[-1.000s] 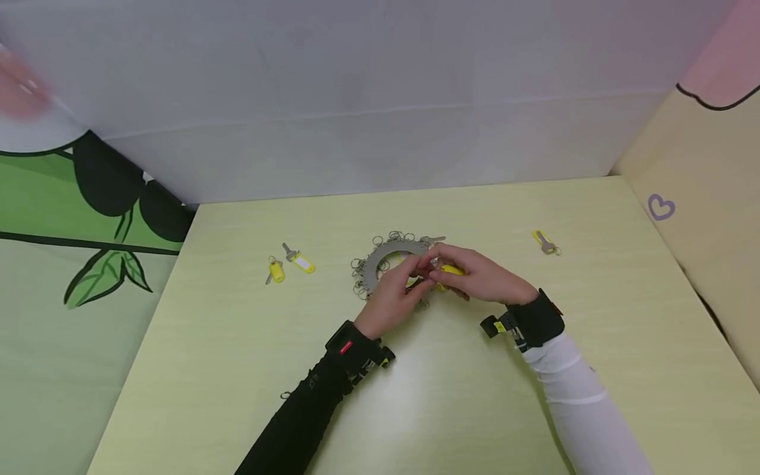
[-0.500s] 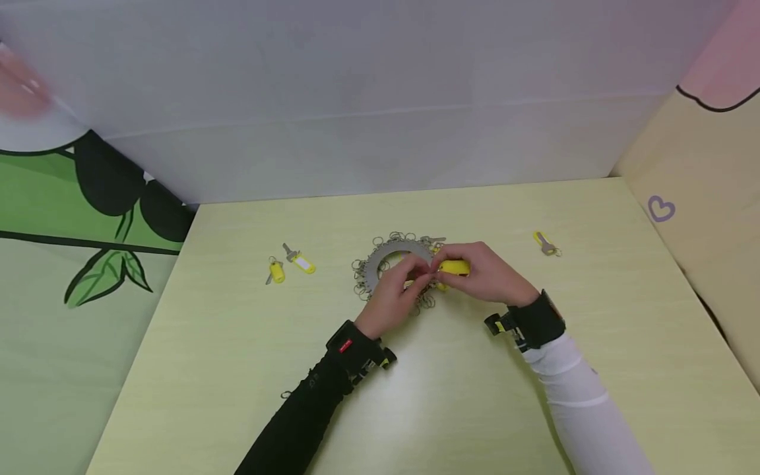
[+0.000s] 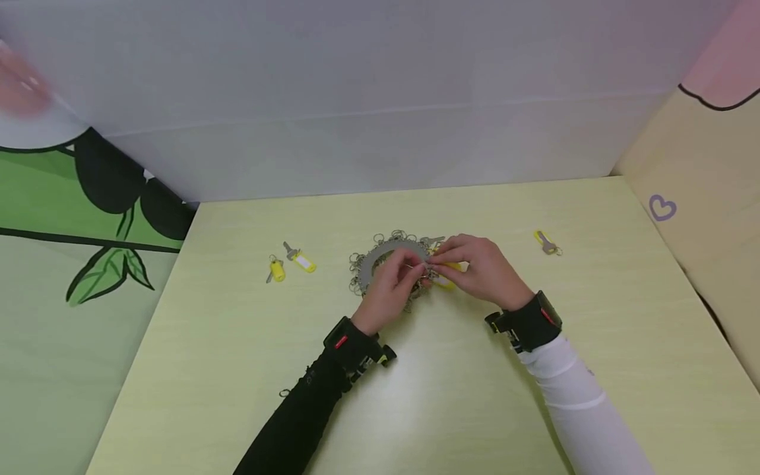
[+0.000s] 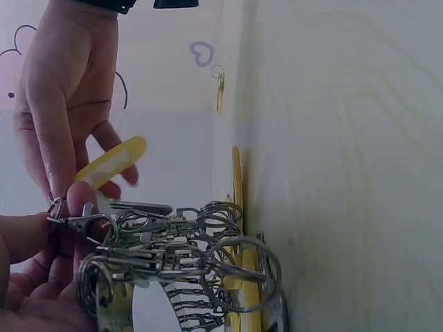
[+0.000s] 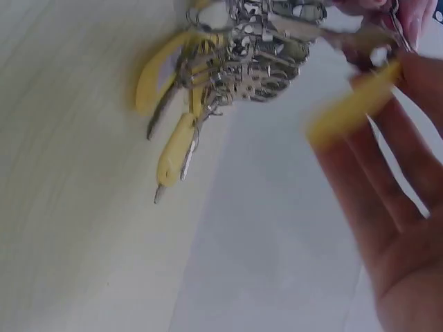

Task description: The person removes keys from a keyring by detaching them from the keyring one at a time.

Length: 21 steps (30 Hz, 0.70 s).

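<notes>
A grey disc ring (image 3: 367,265), hung around its edge with small metal clasps and split rings, lies mid-table. My left hand (image 3: 384,293) is over its near right part, pinching a small metal snap clasp (image 4: 86,223) between thumb and finger. Opposite it, my right hand (image 3: 489,274) pinches the small key ring (image 4: 57,209) of a yellow key tag (image 4: 114,164), fingertips meeting the left hand's. That tag (image 5: 353,111) dangles beneath the right palm, blurred in the right wrist view. Other yellow tags (image 5: 176,149) with keys hang from the disc's clasps, partly hidden by the hands in the head view.
Two yellow tags with keys, one lower (image 3: 276,269) and one higher (image 3: 304,262), lie on the table's left side. Another tagged key (image 3: 547,243) lies at the right. A grey wall (image 3: 380,152) borders the table's far edge.
The right hand has turned and lifted slightly, its fingers now reaching further over the left fingertips. The yellow tag in it is more covered. The disc has shifted slightly left.
</notes>
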Motion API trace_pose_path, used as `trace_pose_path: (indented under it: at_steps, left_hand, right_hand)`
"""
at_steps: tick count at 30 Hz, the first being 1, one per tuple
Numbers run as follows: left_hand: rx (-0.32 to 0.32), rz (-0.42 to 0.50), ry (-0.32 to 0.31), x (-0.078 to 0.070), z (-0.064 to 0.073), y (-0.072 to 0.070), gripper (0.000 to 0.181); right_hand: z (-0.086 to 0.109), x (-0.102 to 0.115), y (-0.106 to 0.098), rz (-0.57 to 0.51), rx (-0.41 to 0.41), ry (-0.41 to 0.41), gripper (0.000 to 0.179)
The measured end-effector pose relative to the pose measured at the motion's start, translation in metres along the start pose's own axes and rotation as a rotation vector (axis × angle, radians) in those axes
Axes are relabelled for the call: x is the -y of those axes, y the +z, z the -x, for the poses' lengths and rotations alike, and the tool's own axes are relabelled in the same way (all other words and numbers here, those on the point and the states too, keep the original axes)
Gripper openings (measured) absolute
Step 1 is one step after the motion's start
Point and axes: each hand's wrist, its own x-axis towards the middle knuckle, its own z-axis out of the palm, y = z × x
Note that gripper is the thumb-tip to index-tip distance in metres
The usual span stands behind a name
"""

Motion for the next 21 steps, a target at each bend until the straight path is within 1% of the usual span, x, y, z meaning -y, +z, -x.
trace_pose_path:
  at_steps: [4,6,9,11,14,18,19,21]
  left_hand:
    - [0.008,0.018,0.009,0.001,-0.001,-0.001,0.011]
    - [0.008,0.024,0.021,0.002,-0.002,-0.002,0.010]
    - [0.009,0.044,0.030,0.004,-0.003,-0.003,0.008]
    - [0.006,0.055,0.030,0.006,-0.004,-0.004,0.008]
    - [0.014,0.073,0.012,0.008,-0.004,-0.005,0.010]
    - [0.042,0.114,-0.004,0.008,-0.004,-0.005,0.018]
    - [0.047,0.117,0.003,0.008,-0.003,-0.005,0.022]
    - [0.047,0.089,0.036,0.007,-0.003,-0.004,0.030]
  right_hand:
    - [0.001,-0.002,-0.004,-0.030,0.088,0.035,0.017]
    - [0.001,-0.002,-0.004,-0.024,0.092,0.031,0.017]
    - [-0.001,-0.002,-0.002,-0.002,0.037,-0.014,0.016]
    - [-0.001,-0.002,0.001,0.005,-0.022,-0.056,0.016]
    - [-0.002,-0.002,0.008,0.007,-0.109,-0.130,0.017]
    - [-0.002,-0.003,0.016,0.018,-0.209,-0.210,0.020]
    - [-0.002,-0.004,0.017,0.021,-0.228,-0.221,0.020]
    - [-0.002,-0.004,0.019,0.028,-0.261,-0.235,0.020]
